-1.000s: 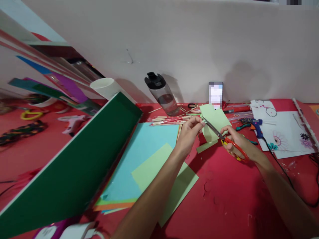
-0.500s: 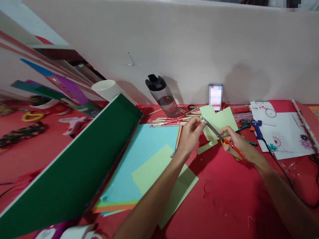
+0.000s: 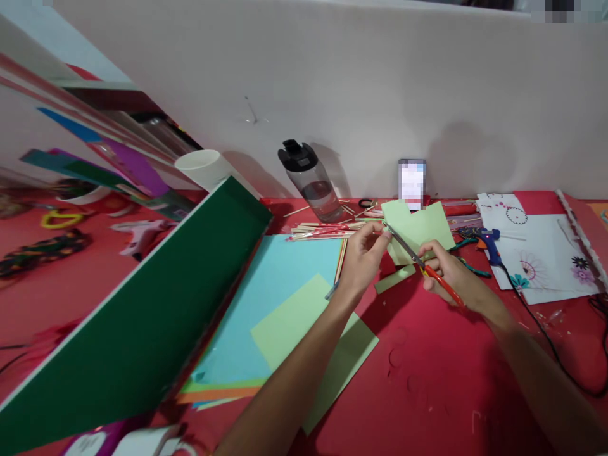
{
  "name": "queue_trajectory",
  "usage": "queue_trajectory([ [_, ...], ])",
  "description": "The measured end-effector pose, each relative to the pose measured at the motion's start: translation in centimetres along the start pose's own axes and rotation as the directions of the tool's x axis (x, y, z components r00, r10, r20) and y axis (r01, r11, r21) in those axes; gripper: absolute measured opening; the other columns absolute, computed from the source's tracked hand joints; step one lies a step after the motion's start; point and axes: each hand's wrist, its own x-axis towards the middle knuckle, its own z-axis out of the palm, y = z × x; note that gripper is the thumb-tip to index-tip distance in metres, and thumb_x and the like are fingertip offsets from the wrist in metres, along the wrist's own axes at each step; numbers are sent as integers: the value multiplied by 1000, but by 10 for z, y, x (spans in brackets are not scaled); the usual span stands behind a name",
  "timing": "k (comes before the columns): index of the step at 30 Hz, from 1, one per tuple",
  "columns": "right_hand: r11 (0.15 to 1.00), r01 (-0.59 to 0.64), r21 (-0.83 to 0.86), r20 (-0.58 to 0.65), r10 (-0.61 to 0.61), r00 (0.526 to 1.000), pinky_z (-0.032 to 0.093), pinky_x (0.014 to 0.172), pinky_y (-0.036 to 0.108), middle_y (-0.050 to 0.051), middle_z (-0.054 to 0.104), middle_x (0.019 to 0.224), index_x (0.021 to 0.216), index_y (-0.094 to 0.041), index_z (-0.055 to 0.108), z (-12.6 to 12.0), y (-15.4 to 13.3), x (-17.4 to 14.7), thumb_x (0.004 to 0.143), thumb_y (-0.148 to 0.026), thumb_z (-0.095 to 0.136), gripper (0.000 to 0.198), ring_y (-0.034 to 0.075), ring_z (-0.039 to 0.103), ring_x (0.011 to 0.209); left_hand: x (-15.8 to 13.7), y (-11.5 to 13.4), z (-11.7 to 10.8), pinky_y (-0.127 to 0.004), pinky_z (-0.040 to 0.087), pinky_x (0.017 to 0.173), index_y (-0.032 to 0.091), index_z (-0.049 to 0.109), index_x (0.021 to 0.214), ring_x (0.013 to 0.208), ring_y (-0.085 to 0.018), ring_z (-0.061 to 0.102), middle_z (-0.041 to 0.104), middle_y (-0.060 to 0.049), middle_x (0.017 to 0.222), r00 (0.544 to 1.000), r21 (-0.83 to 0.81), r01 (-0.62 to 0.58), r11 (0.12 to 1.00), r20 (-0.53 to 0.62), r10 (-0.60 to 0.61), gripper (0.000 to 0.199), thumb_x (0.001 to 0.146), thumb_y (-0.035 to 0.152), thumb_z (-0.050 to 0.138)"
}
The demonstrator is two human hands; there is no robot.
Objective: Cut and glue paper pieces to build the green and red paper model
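Observation:
My right hand (image 3: 449,272) is wrapped round the handles of a pair of scissors (image 3: 403,244) with red and yellow grips. The blades point up and left, their tips at the fingertips of my left hand (image 3: 363,256). Those fingers are pinched on a tiny piece of pale green paper (image 3: 387,230), partly hidden by the fingers. Behind the blades lies a larger cut sheet of light green paper (image 3: 430,229). A narrow green strip (image 3: 395,279) rests on the red table just below it.
Left of my forearm, green sheets (image 3: 294,323) lie over a stack of blue paper (image 3: 237,329). A tall green board (image 3: 142,316) stands beside it. A water bottle (image 3: 316,187), wooden sticks (image 3: 327,231) and a phone (image 3: 411,185) are along the wall. A blue glue gun (image 3: 489,244) lies right.
The scissors' handles have come closer together, and the yellow grip now shows less. My left hand stays almost in place.

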Motion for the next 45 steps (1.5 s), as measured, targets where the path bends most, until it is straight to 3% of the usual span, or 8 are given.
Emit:
queue_trajectory([
  [17,996,-29,87,68,23,997,36,53,22,-7,54,77,121,-27,39,-1,6,0,95,-67,65,54,10,40,55,-2,7,1,-27,48,76,21,59,76,76,-16,53,56,1,77,995,-73,97,993,5,-96,20,87,34,69],
  [27,995,-51,83,45,47,998,35,50,20,-8,51,77,120,-27,40,0,3,-2,99,-58,62,44,8,40,51,-2,8,1,-27,46,72,21,59,77,73,-15,52,56,1,77,992,-95,125,988,16,-124,20,87,36,68],
  [32,979,-80,187,68,69,995,35,43,20,-9,51,73,121,-28,42,1,9,0,92,-60,68,50,10,43,48,-2,5,2,-27,46,73,21,58,75,75,-15,53,54,2,77,988,-126,150,980,-1,-152,20,84,34,70],
  [36,966,-146,212,49,139,989,33,38,19,-11,49,69,117,-31,42,3,14,3,92,-49,69,41,10,42,43,-1,4,2,-27,47,75,21,58,74,75,-15,53,54,2,75,987,-131,158,979,-6,-160,21,82,35,72],
  [40,972,-122,201,24,119,993,30,39,18,-13,49,66,114,-31,42,5,15,5,91,-36,66,33,10,42,41,0,4,2,-26,47,75,21,58,73,75,-15,53,55,2,76,989,-150,146,978,-15,-150,22,80,35,74],
  [45,978,-96,185,17,95,995,32,42,18,-12,51,68,114,-31,42,4,6,2,93,-32,63,29,9,40,44,0,2,1,-27,47,74,21,57,73,74,-15,52,52,2,75,990,-135,138,981,-17,-142,20,83,33,70],
])
